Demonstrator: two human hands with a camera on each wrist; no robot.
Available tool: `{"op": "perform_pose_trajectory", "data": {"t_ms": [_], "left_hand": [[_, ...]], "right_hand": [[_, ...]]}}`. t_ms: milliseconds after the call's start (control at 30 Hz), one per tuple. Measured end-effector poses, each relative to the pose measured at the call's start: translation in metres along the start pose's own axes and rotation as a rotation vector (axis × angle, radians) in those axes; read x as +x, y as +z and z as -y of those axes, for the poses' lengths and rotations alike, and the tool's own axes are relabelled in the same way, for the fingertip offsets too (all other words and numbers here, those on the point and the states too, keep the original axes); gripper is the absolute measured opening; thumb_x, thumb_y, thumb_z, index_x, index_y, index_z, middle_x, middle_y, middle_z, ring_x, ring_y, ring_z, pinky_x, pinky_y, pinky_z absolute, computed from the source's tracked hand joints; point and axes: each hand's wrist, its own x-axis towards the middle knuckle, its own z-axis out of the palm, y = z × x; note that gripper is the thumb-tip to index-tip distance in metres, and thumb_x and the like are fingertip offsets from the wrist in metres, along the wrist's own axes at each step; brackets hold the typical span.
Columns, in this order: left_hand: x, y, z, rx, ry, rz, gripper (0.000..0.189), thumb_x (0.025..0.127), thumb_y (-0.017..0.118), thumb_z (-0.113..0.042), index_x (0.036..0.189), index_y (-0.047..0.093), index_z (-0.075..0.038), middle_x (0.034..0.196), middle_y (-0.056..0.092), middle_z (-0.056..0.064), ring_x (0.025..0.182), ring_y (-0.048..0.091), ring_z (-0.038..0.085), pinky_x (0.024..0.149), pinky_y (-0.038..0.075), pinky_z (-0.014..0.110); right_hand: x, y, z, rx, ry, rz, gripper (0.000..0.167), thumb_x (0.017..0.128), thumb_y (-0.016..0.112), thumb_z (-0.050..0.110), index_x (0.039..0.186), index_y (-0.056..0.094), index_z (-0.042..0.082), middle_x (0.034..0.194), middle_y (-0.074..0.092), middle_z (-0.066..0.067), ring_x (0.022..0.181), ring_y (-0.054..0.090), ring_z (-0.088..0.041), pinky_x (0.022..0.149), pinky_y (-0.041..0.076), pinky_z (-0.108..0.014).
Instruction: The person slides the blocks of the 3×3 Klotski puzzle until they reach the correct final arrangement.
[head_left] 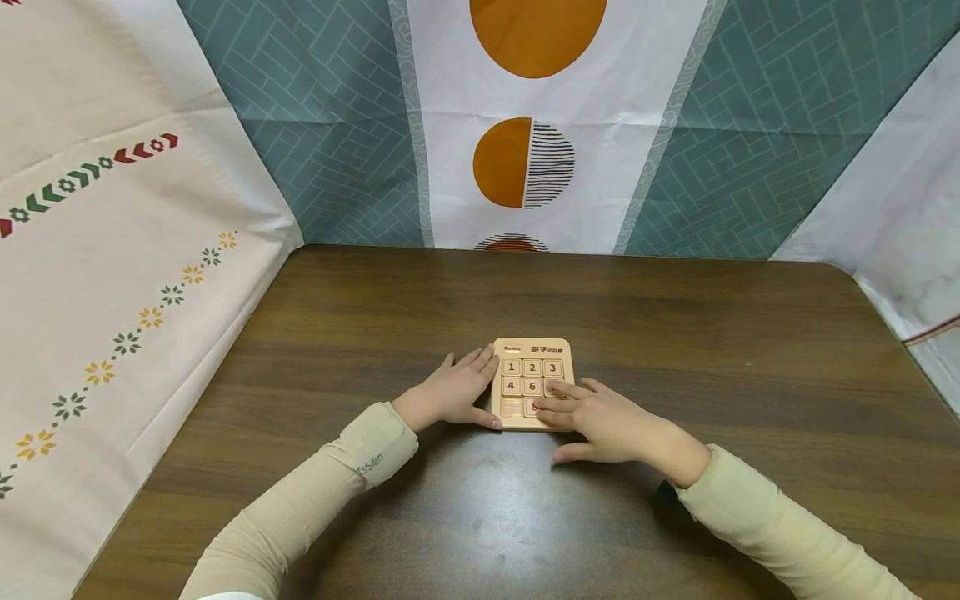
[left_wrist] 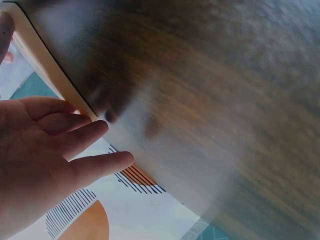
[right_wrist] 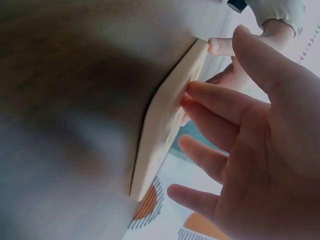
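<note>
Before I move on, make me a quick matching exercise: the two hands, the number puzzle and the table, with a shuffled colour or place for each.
Column one
1. Left hand
2. Right hand
3. Number puzzle
4. Table

Column two, from the head view
A. Dark brown, under the other three
B. Covering part of the puzzle's lower right
C. Pale tan, marked with numbers
D. Along the puzzle's left edge

Right pairs: 1-D, 2-B, 3-C, 4-A
</note>
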Motion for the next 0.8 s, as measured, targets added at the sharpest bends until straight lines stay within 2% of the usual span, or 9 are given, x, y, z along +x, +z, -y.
{"op": "perform_pose_trajectory", "data": {"t_ms": [233,467,800], "left_hand": [[0.000,0.000,0.000,-0.005,-0.009,0.014,0.103,0.074,0.059,-0.063,0.143,0.019,0.002,0.150,0.011,0.016,0.135,0.018,0.030,0.100,0.022,0.057],[0.000,-0.001,0.000,-0.012,-0.007,0.012,0.101,0.075,0.060,-0.062,0.143,0.021,0.002,0.149,0.013,0.018,0.135,0.019,0.031,0.100,0.023,0.058],[-0.001,-0.002,-0.001,-0.008,-0.003,0.005,0.101,0.075,0.060,-0.062,0.143,0.021,0.003,0.149,0.013,0.018,0.135,0.019,0.031,0.100,0.023,0.057]], "right_hand": [[0.016,-0.003,0.004,-0.050,0.030,-0.021,0.064,0.085,0.057,0.047,0.134,0.047,0.007,0.137,0.044,-0.008,0.130,0.030,-0.031,0.096,0.027,-0.059],[0.034,-0.001,0.006,-0.036,0.071,0.015,0.067,0.085,0.054,0.051,0.136,0.044,0.008,0.141,0.038,-0.006,0.133,0.025,-0.031,0.099,0.023,-0.059],[0.029,0.001,0.014,-0.035,0.024,0.025,0.066,0.086,0.053,0.050,0.135,0.045,0.008,0.141,0.039,-0.007,0.133,0.025,-0.030,0.099,0.023,-0.058]]}}
